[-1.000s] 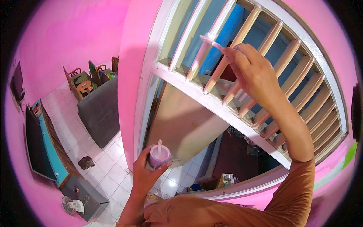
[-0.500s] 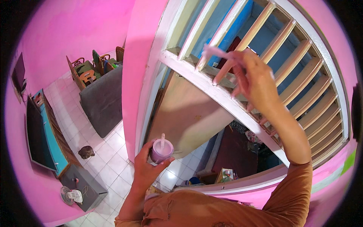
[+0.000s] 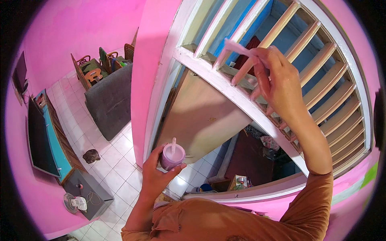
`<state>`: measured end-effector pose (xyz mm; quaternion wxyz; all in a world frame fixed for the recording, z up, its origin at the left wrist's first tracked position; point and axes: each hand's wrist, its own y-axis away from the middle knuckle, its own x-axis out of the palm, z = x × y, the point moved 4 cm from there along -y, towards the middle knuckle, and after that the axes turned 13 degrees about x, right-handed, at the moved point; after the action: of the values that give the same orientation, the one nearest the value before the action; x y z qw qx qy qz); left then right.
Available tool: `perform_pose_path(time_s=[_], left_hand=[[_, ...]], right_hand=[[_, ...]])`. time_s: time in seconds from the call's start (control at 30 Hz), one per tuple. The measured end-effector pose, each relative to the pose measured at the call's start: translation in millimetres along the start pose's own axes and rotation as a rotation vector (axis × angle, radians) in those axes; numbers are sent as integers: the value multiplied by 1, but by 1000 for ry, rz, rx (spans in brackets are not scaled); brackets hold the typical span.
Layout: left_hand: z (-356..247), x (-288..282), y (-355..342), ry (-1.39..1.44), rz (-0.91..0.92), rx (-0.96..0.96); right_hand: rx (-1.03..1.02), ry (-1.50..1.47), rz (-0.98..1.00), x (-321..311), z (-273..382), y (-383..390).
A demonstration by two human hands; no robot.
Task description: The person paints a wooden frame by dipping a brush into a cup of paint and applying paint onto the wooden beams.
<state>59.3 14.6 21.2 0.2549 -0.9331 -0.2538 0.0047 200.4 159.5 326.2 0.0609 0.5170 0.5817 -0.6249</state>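
Note:
My right hand (image 3: 283, 80) is raised and pinches a small, pale pink paintbrush (image 3: 238, 47). The brush end points left, in front of the slats (image 3: 242, 22) of a white-framed vent above a doorway; whether it touches a slat I cannot tell. Some slats are whitish pink on the left, while those farther right look tan. Low in front of me, my left hand (image 3: 156, 173) is wrapped round a small purplish cup (image 3: 173, 160). Inside the cup is pale pink paint, and a light stick (image 3: 173, 145) stands up from it.
Below the vent's white ledge (image 3: 217, 82) stands a brown door (image 3: 205, 116). To the left are a grey sofa (image 3: 109, 102), wooden chairs with a guitar (image 3: 93, 74), and a dark cat-like shape (image 3: 91, 156) on white tiles. A fan (image 3: 74, 203) sits on a grey cabinet (image 3: 94, 190).
My right hand and the brush have moved slightly up and to the right, and the brush shows less blur. My left hand holds the cup almost where it was. The view has shifted a little.

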Motion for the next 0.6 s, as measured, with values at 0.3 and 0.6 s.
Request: perform_pose_path(time_s=[0.3, 0.6], left_hand=[[1, -2, 2, 7, 21, 7], [5, -6, 3, 7, 30, 13]], right_hand=[[-162, 98, 54, 16, 1, 9], [-64, 57, 30, 22, 8, 16]])
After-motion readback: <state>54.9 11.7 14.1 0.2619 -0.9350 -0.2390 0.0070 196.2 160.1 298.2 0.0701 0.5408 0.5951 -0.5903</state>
